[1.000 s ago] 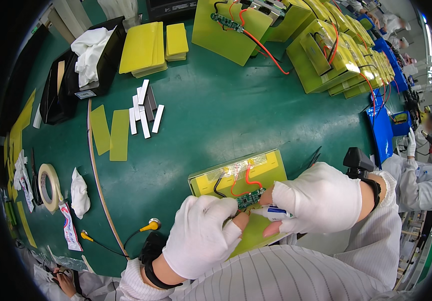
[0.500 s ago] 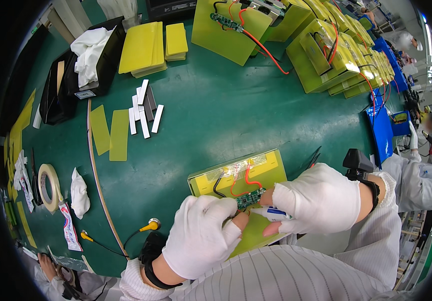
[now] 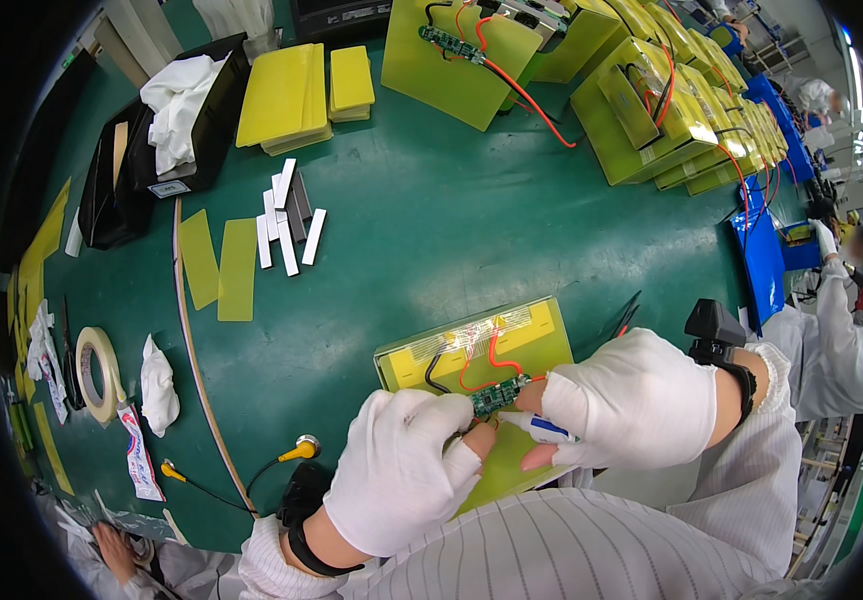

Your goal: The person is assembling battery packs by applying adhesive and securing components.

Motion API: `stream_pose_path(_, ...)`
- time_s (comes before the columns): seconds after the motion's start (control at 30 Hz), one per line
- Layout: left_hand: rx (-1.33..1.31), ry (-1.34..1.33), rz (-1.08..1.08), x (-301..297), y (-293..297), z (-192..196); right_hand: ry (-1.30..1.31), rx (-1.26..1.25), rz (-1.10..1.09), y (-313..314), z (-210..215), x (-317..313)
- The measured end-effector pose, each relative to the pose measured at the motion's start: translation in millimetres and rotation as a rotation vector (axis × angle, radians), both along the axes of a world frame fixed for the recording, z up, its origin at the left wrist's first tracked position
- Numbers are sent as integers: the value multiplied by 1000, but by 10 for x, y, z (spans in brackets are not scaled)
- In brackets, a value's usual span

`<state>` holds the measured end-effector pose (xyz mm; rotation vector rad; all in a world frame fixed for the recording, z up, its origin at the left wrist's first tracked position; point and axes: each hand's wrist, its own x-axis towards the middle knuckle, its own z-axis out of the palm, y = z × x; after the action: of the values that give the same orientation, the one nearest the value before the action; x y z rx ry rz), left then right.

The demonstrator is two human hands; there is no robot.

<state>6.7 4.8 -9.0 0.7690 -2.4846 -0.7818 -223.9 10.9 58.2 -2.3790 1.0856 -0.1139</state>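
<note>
My left hand (image 3: 401,468), in a white glove with bare fingertips, pinches the left end of a small green circuit board (image 3: 496,397). Between the fingers of my right hand (image 3: 636,400), gloved the same way, is a white-and-blue squeeze tube (image 3: 549,428) whose tapered nozzle points left, just below the board. My right fingertips also meet the board's right end. Beneath both hands lies a yellow-sheeted battery pack (image 3: 411,372). Black and red wires (image 3: 496,350) run from its taped top edge to the board. My gloves hide part of the pack.
Finished-looking yellow packs (image 3: 641,120) with wires crowd the far right. Yellow sheets (image 3: 281,95) and white-edged strips (image 3: 289,220) lie farther left. A tape roll (image 3: 99,375), another tube (image 3: 139,455) and a yellow-ended cord (image 3: 301,449) sit at left. Co-workers are at both sides.
My right hand and the tube have shifted very slightly left; my left hand and the board stay put. The co-worker at the right has raised an arm; the lower-left co-worker's hand has moved right.
</note>
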Motion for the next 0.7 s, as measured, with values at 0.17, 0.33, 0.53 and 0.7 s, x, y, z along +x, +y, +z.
stream_pose_path(0.17, 4, 0, -7, -4, -13, 0, -20, 9, -1, 8, -17, -8)
stream_pose_path(0.33, 25, -15, -13, -5, -24, 8, -37, -3, 13, 8, -22, 0)
stream_pose_path(0.53, 14, 9, 5, 0, -13, 23, -44, -6, 26, 21, -25, 11)
stream_pose_path(0.7, 7, 2, -11, -19, -30, 7, 12, -20, 48, 43, -50, 0)
